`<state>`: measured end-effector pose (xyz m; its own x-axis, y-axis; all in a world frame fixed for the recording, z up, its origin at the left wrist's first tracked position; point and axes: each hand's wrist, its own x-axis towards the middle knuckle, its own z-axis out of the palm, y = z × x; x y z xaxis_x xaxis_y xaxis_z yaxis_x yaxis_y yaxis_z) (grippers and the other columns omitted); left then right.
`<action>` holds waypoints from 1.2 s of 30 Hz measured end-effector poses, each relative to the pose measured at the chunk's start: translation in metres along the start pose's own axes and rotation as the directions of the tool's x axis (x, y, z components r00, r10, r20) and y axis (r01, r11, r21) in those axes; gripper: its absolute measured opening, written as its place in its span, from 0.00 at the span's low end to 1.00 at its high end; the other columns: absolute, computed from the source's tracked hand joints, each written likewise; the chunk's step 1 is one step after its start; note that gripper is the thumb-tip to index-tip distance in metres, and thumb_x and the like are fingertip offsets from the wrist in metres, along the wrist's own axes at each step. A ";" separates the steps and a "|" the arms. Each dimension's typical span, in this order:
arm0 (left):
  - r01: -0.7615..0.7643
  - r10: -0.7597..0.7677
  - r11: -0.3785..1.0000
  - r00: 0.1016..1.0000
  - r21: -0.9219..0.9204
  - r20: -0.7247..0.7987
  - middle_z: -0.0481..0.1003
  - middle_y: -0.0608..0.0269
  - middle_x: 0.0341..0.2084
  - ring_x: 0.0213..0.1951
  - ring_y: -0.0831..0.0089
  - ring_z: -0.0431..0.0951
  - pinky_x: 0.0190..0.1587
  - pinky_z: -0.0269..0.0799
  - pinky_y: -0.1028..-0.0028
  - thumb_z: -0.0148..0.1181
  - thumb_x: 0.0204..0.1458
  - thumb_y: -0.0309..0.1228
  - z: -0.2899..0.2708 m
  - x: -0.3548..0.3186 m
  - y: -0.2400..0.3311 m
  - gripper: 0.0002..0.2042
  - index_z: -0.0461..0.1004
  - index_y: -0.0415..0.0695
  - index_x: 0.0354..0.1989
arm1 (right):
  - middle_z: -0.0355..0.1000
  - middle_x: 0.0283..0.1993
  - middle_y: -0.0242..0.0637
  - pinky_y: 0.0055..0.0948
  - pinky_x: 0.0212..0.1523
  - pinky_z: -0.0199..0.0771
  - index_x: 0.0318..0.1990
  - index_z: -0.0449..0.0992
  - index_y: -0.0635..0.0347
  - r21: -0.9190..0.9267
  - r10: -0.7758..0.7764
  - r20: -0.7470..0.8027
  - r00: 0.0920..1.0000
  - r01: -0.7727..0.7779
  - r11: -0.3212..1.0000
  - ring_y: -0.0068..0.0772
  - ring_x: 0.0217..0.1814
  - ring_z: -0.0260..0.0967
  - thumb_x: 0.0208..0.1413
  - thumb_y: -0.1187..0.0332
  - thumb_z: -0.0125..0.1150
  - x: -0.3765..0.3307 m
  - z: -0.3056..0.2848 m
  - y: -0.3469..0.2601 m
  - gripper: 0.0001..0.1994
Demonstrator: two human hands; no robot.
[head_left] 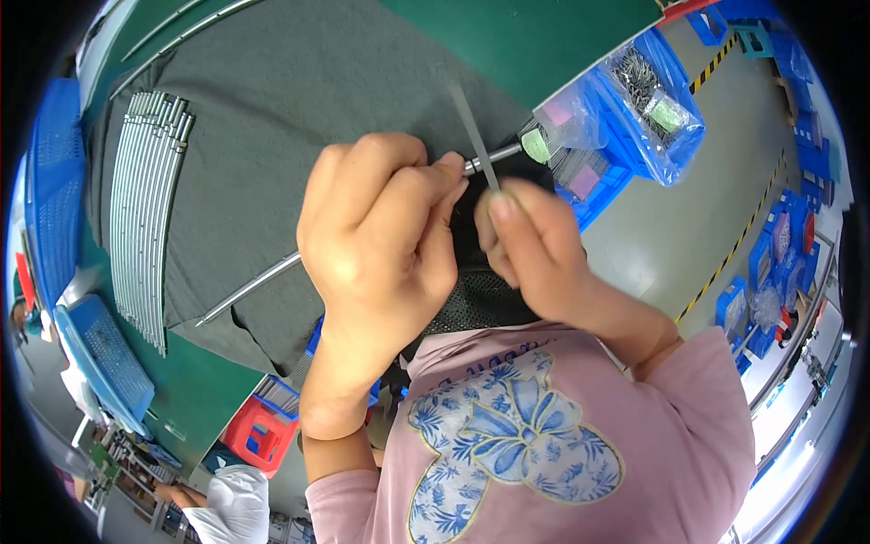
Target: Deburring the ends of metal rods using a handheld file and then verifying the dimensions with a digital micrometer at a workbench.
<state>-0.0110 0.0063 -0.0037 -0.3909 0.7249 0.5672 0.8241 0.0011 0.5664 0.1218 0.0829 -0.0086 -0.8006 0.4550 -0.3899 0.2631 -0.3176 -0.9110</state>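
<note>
My left hand (381, 222) is closed around a slim metal rod (249, 290), which slants across the dark cloth from lower left to upper right. Past my thumb, the rod's grooved end sticks out toward the blue bins. In my right hand (539, 240) a narrow flat metal strip (473, 131) is pinched and points up and away. It crosses over the rod just beyond my left fingertips; whether the two touch, I cannot tell. The strip's far end and my right fingers are slightly blurred. Several similar rods (149, 213) lie side by side on the left.
A dark grey cloth (272, 91) covers much of the green table (517, 41). Blue bins with bagged small metal parts (639, 86) stand at the right edge. Blue baskets (104, 354) line the left, with a red stool (261, 435) below. Another person (237, 503) is at lower left.
</note>
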 end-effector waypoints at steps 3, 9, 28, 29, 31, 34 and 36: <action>0.036 -0.036 0.999 0.999 -0.018 0.022 0.67 0.64 0.20 0.20 0.68 0.64 0.21 0.60 0.73 0.62 0.30 0.18 0.001 -0.002 0.001 0.07 0.72 0.40 0.21 | 0.59 0.13 0.30 0.21 0.18 0.55 0.23 0.66 0.63 -0.027 0.027 -0.034 0.999 -0.028 0.999 0.16 0.15 0.54 0.59 0.69 0.41 -0.013 0.001 0.011 0.13; 0.031 -0.030 0.999 0.999 -0.017 0.022 0.67 0.63 0.20 0.21 0.67 0.64 0.21 0.60 0.73 0.61 0.30 0.18 0.001 -0.001 0.001 0.07 0.72 0.40 0.20 | 0.60 0.13 0.33 0.23 0.18 0.57 0.24 0.65 0.63 -0.051 -0.088 -0.066 0.994 0.085 0.995 0.19 0.15 0.57 0.58 0.70 0.41 -0.006 0.005 0.022 0.12; -0.004 0.004 1.000 1.000 -0.014 0.006 0.67 0.63 0.20 0.20 0.68 0.64 0.21 0.59 0.73 0.61 0.29 0.18 0.000 -0.001 -0.001 0.07 0.72 0.39 0.21 | 0.61 0.16 0.31 0.21 0.18 0.56 0.26 0.64 0.64 -0.029 -0.173 0.031 0.984 0.174 0.984 0.17 0.16 0.56 0.60 0.69 0.40 0.010 0.002 0.011 0.12; -0.003 0.003 1.000 1.000 -0.015 0.009 0.67 0.63 0.20 0.20 0.68 0.64 0.21 0.59 0.73 0.61 0.29 0.18 -0.001 -0.001 0.001 0.07 0.72 0.39 0.21 | 0.60 0.14 0.31 0.21 0.18 0.56 0.26 0.64 0.64 0.007 -0.175 0.013 0.984 0.175 0.984 0.17 0.15 0.56 0.59 0.69 0.40 0.010 0.004 0.009 0.12; 0.016 -0.015 0.999 1.000 -0.030 0.026 0.67 0.63 0.20 0.20 0.68 0.64 0.21 0.59 0.73 0.60 0.29 0.17 0.001 0.001 0.000 0.07 0.72 0.39 0.21 | 0.60 0.14 0.31 0.21 0.18 0.56 0.25 0.64 0.64 0.039 -0.121 -0.017 0.992 0.122 0.992 0.17 0.15 0.56 0.59 0.69 0.40 -0.002 0.005 0.028 0.12; 0.006 -0.005 1.000 1.000 -0.009 0.030 0.67 0.63 0.20 0.20 0.68 0.64 0.21 0.59 0.73 0.60 0.30 0.17 0.000 0.000 0.000 0.07 0.71 0.39 0.20 | 0.60 0.13 0.33 0.22 0.17 0.56 0.25 0.65 0.64 0.032 -0.067 -0.023 0.997 0.068 0.997 0.19 0.14 0.56 0.59 0.70 0.41 -0.002 0.000 0.026 0.11; -0.002 0.002 1.000 1.000 -0.019 0.010 0.67 0.63 0.20 0.20 0.67 0.64 0.21 0.59 0.73 0.60 0.30 0.17 0.001 0.000 -0.001 0.07 0.71 0.39 0.20 | 0.60 0.14 0.31 0.22 0.18 0.56 0.26 0.65 0.64 -0.026 -0.147 0.026 0.989 0.147 0.989 0.18 0.14 0.56 0.59 0.69 0.40 0.011 0.000 0.003 0.12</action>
<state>-0.0111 0.0069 -0.0047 -0.3851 0.7316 0.5625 0.8169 -0.0134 0.5766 0.1134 0.0867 -0.0160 -0.8444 0.4747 -0.2483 0.1560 -0.2255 -0.9617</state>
